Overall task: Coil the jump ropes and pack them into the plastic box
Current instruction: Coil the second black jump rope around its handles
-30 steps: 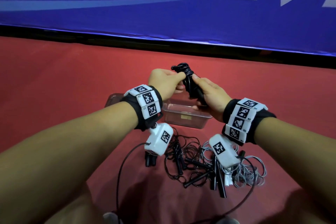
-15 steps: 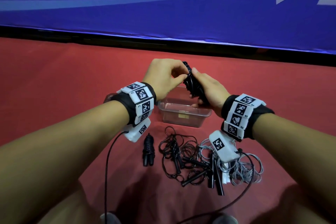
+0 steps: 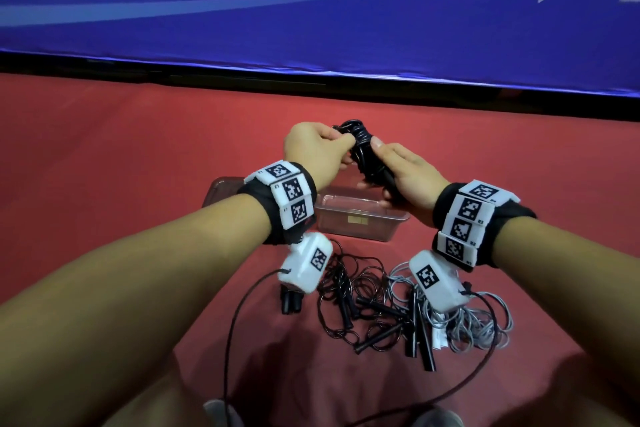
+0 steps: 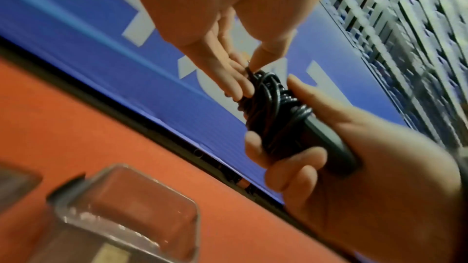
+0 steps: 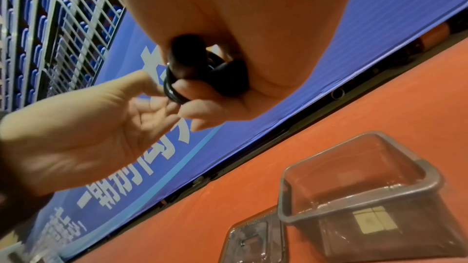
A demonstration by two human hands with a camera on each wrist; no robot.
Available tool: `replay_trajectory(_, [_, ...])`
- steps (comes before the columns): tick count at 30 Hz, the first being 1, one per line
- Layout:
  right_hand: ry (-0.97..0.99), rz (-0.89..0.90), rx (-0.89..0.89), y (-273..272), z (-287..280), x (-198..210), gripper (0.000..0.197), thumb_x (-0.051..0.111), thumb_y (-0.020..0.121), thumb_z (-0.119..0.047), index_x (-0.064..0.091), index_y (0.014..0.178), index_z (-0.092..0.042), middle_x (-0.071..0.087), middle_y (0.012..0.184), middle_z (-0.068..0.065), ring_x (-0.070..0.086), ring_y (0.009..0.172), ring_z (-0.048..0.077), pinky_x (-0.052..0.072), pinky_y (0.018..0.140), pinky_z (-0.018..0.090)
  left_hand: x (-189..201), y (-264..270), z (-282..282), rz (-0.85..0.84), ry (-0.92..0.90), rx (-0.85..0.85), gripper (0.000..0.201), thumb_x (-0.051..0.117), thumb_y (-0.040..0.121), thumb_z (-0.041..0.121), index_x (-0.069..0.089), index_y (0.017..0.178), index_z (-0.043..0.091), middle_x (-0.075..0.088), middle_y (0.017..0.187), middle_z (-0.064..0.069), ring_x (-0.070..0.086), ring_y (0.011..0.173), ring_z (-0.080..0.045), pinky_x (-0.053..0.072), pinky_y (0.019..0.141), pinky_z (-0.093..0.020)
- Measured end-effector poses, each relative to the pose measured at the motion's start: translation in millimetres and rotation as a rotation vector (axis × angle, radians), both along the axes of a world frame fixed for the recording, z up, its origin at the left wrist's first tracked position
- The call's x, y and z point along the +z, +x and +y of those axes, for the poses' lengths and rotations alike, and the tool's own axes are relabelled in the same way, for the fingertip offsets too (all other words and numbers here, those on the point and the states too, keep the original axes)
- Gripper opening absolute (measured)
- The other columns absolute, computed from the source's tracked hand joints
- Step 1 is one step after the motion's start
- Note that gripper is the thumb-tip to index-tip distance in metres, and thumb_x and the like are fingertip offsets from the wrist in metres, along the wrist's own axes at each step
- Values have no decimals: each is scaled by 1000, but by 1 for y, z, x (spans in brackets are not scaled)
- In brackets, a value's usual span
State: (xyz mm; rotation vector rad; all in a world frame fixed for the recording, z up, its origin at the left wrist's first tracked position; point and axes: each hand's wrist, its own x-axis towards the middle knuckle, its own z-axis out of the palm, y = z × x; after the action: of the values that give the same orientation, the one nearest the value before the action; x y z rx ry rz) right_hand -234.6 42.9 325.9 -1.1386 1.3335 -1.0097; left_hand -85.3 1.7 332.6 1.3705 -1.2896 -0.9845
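Your right hand (image 3: 408, 180) has its grip wrapped around the handles of a black jump rope (image 3: 367, 159), cord already wound tight around them. Your left hand (image 3: 318, 152) pinches the cord end at the top of the bundle between thumb and fingertip; the left wrist view shows that pinch clearly. You hold the bundle in the air above the far edge of the plastic box (image 3: 360, 218), which sits on the red floor (image 3: 104, 156) and appears to have nothing in it.

Compared with half a second ago, your left fingers have slid from covering the top of the bundle to a finer pinch at its tip, and the hands have lifted slightly. I read that as the last tuck of the loose end. If it holds, this rope is ready to drop into the box just below.

Much is left. One coiled bundle (image 3: 289, 302) lies on the floor near your left wrist camera, not yet packed. Beside it is a tangle of loose black ropes (image 3: 367, 319), and next to that a grey rope (image 3: 478, 326). The box lid (image 3: 221, 187) lies on the floor just left of the box.
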Motion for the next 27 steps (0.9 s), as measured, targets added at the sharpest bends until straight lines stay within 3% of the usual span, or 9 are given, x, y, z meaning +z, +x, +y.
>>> replay_trajectory(4, [17, -26, 9, 1, -2, -2, 47, 48, 96, -62, 57, 113, -19, 71, 108, 22, 47, 48, 11, 48, 50, 25, 4, -1, -1, 385, 206, 38, 19, 68, 90, 4, 65, 72, -1, 67, 61, -8, 71, 55, -15, 57, 52, -21])
replay_trajectory(10, [61, -43, 8, 5, -9, -11, 51, 47, 97, -61, 58, 124, -19, 67, 108, 14, 59, 53, 12, 56, 57, 31, -4, 11, -7, 273, 184, -77, 4, 68, 93, 4, 67, 89, 5, 71, 79, -9, 71, 62, -12, 60, 62, -23])
replay_trajectory(13, [59, -67, -24, 13, -13, -13, 51, 49, 98, -57, 57, 122, -13, 66, 96, 11, 64, 60, 17, 58, 61, 32, -7, 15, -9, 230, 210, -79, 6, 72, 93, 13, 66, 94, 12, 73, 98, -10, 74, 82, -18, 61, 68, -27])
replay_trajectory(15, [49, -5, -30, 19, -17, -20, 52, 52, 95, -61, 60, 117, -15, 71, 97, 10, 70, 70, 24, 61, 71, 39, -9, 19, -8, 195, 282, -97, 11, 69, 96, 19, 64, 104, 13, 72, 109, -10, 73, 88, -22, 62, 67, -29])
replay_trajectory(18, [34, 90, -9, 23, -23, -31, 48, 53, 94, -61, 64, 110, -17, 76, 98, 10, 74, 90, 33, 60, 84, 47, -12, 26, -7, 215, 354, -154, 22, 61, 101, 20, 61, 121, 9, 69, 106, -9, 70, 75, -20, 61, 59, -27])
replay_trajectory(21, [54, 90, 18, 32, -30, -42, 52, 56, 89, -65, 66, 106, -17, 77, 95, 9, 74, 92, 31, 58, 90, 46, -22, 35, -13, 210, 355, -131, 19, 58, 103, 22, 62, 118, 11, 69, 101, -7, 69, 71, -19, 59, 57, -25])
replay_trajectory(24, [95, 74, 18, 44, -39, -58, 52, 56, 92, -60, 65, 106, -11, 76, 95, 12, 73, 85, 27, 57, 72, 28, -42, 39, -21, 166, 355, -59, 17, 59, 103, 27, 64, 113, 15, 69, 91, -3, 68, 60, -13, 58, 55, -23])
replay_trajectory(25, [112, 95, 17, 48, -41, -64, 56, 56, 89, -64, 66, 106, -11, 76, 96, 11, 73, 86, 26, 57, 73, 28, -51, 39, -23, 157, 362, -41, 17, 59, 103, 27, 65, 113, 15, 68, 87, -1, 68, 56, -10, 58, 54, -23])
replay_trajectory(27, [128, 144, 1, 54, -47, -80, 64, 57, 76, -73, 70, 103, -17, 77, 96, 7, 73, 94, 26, 56, 88, 37, -68, 44, -26, 141, 387, -15, 18, 58, 103, 29, 65, 112, 15, 68, 86, -1, 68, 61, -12, 58, 53, -24])
